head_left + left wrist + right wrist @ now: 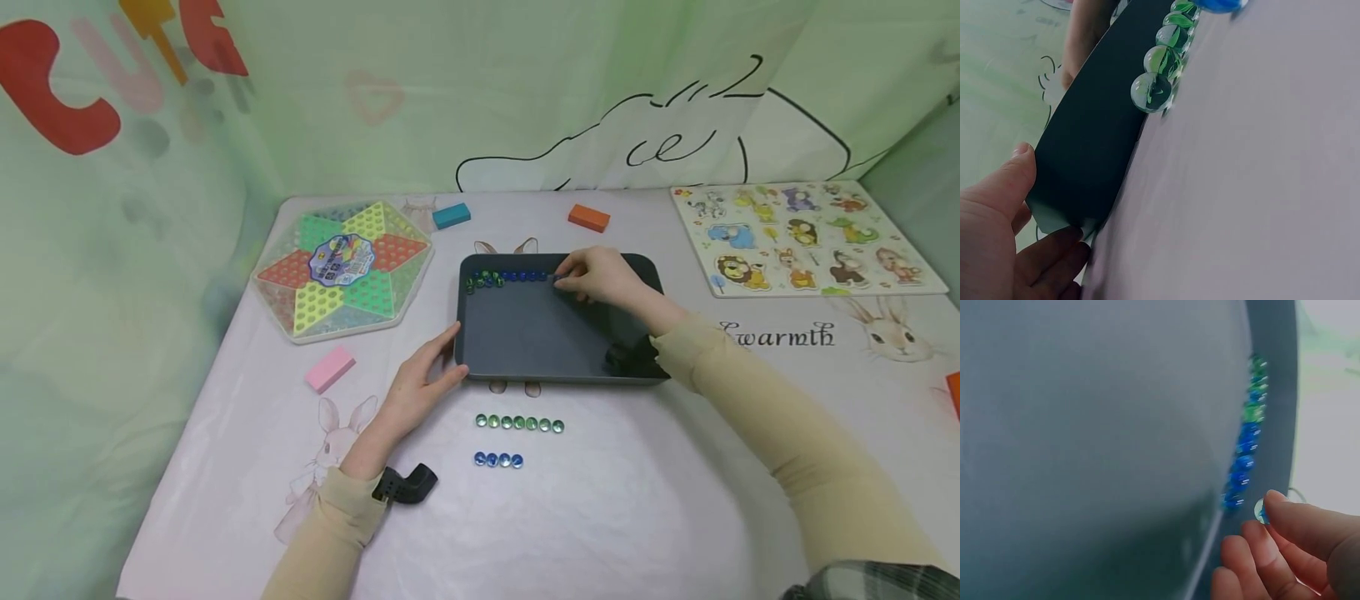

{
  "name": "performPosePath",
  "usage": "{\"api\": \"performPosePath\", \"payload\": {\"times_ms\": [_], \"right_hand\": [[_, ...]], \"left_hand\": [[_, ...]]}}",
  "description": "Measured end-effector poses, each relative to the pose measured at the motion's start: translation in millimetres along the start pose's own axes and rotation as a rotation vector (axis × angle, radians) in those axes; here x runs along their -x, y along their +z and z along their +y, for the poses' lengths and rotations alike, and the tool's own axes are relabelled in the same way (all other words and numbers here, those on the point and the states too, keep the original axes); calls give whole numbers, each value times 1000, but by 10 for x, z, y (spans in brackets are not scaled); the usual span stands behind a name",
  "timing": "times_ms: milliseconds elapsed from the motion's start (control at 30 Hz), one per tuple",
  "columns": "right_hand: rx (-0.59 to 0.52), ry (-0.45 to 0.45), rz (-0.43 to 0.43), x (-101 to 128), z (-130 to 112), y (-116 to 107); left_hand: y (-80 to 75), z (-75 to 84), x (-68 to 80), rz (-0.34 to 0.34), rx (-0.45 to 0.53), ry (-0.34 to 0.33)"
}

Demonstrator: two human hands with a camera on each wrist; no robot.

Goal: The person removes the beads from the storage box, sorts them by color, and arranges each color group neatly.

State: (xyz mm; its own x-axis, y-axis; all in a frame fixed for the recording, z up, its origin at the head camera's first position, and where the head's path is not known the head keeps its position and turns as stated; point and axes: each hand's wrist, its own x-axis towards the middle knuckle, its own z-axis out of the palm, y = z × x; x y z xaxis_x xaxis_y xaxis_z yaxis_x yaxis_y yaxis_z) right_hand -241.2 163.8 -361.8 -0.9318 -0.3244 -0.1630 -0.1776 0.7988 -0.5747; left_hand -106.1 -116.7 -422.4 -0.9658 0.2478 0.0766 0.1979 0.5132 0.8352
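My right hand [603, 279] pinches a glass marble [1260, 512] with blue in it between thumb and fingers, just inside the far wall of the dark grey tray [540, 333]. Beside those fingertips, a line of blue marbles [1245, 462] runs along that wall, leading to mixed green and blue marbles [483, 278] in the far left corner. My left hand [412, 387] touches the tray's near left corner, fingers spread and fairly straight. On the table before the tray lie a row of green marbles [519, 422] and a shorter row of blue marbles [498, 460].
Left of the tray is a hexagonal star-patterned game board [342, 271], with a pink block [330, 369] near it. Behind the tray lie a blue block [452, 216] and an orange block [588, 218]. An animal picture board [806, 242] lies at the far right.
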Motion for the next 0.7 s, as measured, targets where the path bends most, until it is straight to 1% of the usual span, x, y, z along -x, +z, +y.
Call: {"api": "performPosePath", "payload": {"times_ms": [333,467,700], "right_hand": [[-54,-33,3,279,-172,-134],[-57,-45,-1,440,-245,-155],[-42,-100,-9,757,-386,-128]], "left_hand": [[-9,8,-2,-8,-14,-15],[-11,10,-11,-7,-14,-12],[-9,-7,-22,-8,-22,-12]]}}
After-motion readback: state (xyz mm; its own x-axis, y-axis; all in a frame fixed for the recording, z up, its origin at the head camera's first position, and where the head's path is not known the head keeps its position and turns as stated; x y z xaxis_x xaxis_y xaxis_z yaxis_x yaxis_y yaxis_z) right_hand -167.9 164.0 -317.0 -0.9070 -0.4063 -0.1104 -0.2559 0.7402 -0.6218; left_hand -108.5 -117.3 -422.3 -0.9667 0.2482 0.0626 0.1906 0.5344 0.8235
